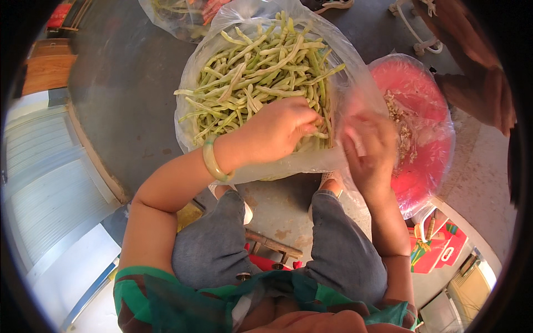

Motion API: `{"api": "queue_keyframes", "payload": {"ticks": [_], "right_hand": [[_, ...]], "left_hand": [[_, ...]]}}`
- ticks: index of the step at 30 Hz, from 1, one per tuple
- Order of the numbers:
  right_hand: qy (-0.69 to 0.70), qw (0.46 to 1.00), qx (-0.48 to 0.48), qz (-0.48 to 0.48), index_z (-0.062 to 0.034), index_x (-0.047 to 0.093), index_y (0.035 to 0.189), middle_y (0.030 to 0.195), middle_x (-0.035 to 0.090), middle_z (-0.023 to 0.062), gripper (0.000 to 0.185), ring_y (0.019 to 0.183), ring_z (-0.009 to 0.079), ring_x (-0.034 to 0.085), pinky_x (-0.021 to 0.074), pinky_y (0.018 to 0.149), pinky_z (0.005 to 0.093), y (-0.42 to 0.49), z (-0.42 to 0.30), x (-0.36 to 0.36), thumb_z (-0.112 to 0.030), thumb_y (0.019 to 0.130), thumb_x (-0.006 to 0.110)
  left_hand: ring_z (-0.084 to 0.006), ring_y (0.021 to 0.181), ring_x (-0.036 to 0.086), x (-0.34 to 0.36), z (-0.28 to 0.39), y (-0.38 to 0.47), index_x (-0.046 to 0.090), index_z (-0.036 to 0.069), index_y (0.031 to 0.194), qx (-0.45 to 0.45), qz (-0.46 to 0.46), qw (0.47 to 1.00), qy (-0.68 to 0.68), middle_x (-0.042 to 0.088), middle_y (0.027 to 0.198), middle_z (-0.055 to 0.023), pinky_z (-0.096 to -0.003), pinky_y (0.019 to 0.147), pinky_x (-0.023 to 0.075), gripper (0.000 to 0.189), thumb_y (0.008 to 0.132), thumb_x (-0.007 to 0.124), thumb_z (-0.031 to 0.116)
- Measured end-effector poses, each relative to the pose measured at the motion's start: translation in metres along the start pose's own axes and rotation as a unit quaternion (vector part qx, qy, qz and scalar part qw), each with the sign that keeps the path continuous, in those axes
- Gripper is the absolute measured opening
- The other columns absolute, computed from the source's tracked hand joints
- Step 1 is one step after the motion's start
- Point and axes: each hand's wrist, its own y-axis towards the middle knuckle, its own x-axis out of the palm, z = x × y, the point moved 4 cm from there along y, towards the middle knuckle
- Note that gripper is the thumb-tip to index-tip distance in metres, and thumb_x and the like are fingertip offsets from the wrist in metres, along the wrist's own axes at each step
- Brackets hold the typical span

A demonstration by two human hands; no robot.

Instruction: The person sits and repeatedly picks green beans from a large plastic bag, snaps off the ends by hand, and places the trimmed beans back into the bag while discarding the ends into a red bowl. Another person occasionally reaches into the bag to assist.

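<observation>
A clear plastic bag [347, 54], spread open before me, holds a heap of pale green bean pods [266, 70]. My left hand [277, 129], with a bangle on its wrist, hangs over the near part of the heap. Its fingers are curled together. A pale pod shows by the thumb tip, but I cannot tell whether it is held. My right hand [370, 150] is blurred, at the bag's right edge in front of a pink basin [416, 183]. Its fingers are bent, and what lies between them is unclear. Clear plastic covers the basin, where small pale pieces [402, 125] lie.
Another plastic bag [177, 21] sits beyond the heap. Part of another person [470, 91] shows at the right, near a white metal frame [420, 41]. A red printed box [441, 245] stands at lower right. A low wooden piece [270, 243] lies between my legs.
</observation>
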Motion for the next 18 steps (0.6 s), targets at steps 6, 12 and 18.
{"api": "queue_keyframes", "payload": {"ticks": [6, 12, 18], "right_hand": [[0.166, 0.98, 0.034, -0.106, -0.0014, 0.067, 0.099, 0.087, 0.067, 0.0114, 0.021, 0.075, 0.0232, 0.068, 0.0537, 0.066, 0.0321, 0.006, -0.024, 0.019, 0.007, 0.08, 0.072], [0.198, 0.963, 0.078, -0.168, -0.0002, 0.061, 0.086, 0.083, 0.066, 0.0117, 0.01, 0.069, 0.0291, 0.064, 0.0517, 0.06, 0.034, 0.004, -0.029, 0.025, 0.005, 0.081, 0.068], [0.507, 0.804, 0.303, -0.066, -0.0028, 0.057, 0.087, 0.077, 0.06, -0.0009, 0.008, 0.066, 0.0083, 0.057, 0.0452, 0.056, 0.0231, -0.027, -0.001, 0.044, 0.001, 0.092, 0.062]], "left_hand": [[-0.0337, 0.076, 0.06, -0.002, 0.019, -0.015, 0.065, 0.003, 0.081, 0.038, -0.019, 0.993, 0.113, 0.059, 0.078, -0.0134, -0.0446, 0.068, 0.0487, 0.01, 0.083, 0.065, 0.014], [-0.0256, 0.069, 0.058, -0.001, 0.029, -0.023, 0.071, 0.003, 0.091, 0.142, 0.025, 0.968, 0.205, 0.052, 0.074, -0.007, -0.0394, 0.061, 0.0477, 0.019, 0.072, 0.071, 0.005], [-0.0202, 0.071, 0.057, -0.017, 0.041, -0.02, 0.07, 0.0, 0.096, 0.155, 0.144, 0.977, 0.037, 0.066, 0.091, -0.0072, -0.029, 0.067, 0.0474, 0.011, 0.09, 0.068, 0.009]]}}
